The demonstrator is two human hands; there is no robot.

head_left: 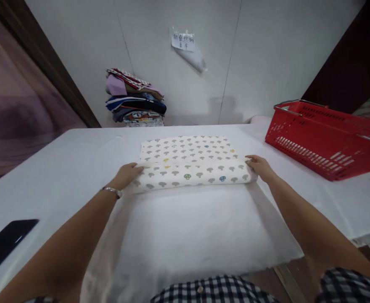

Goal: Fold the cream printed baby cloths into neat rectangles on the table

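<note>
A white cloth printed with small mushrooms (188,162) lies folded on the white table (62,168) in front of me. Its near edge is turned up into a fold. My left hand (126,174) grips the left end of that fold, fingers curled on the fabric. My right hand (260,167) holds the right end of the same fold, fingers pinched on it. A silver bracelet (112,191) sits on my left wrist. A plain white sheet (188,235) spreads from the folded cloth toward my body.
A red plastic basket (326,139) stands at the right of the table. A stack of folded clothes (136,101) rests against the back wall. A dark phone (6,242) lies near the left front edge. A paper label (183,42) hangs on the wall.
</note>
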